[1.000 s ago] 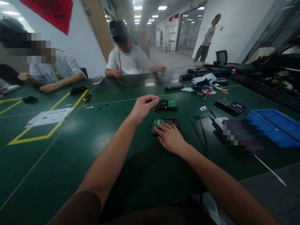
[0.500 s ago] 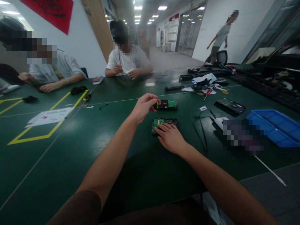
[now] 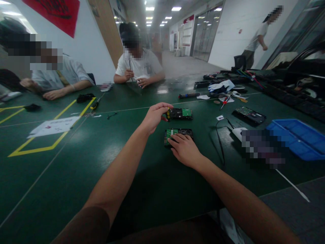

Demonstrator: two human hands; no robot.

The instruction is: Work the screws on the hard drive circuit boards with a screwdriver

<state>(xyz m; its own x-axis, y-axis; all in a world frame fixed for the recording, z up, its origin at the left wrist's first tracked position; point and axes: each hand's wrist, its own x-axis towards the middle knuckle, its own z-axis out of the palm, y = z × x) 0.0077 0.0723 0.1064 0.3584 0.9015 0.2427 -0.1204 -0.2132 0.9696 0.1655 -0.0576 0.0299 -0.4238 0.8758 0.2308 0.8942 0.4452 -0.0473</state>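
My left hand (image 3: 156, 116) is closed, thumb and fingers pinching a small screwdriver (image 3: 168, 114) with a yellow and black handle. It is held roughly upright at the left end of the far hard drive (image 3: 187, 113), whose green circuit board faces up; the tip cannot be made out. Nearer to me lies a second hard drive (image 3: 168, 133), also board side up. Across its top and front edge my right hand (image 3: 186, 149) rests flat, fingers stretched out, covering part of it.
To the right are another hard drive (image 3: 250, 115), a blue tray (image 3: 299, 139), a white power strip (image 3: 238, 133) and a black cable (image 3: 221, 145). Gloves (image 3: 220, 86) and tools lie further back. A paper sheet (image 3: 52, 126) is at left. Two people sit opposite; another person (image 3: 257, 40) walks behind.
The screwdriver in my left hand has turned, and more of its yellow and black handle shows. My right hand has stayed in place. The person behind has walked further right.
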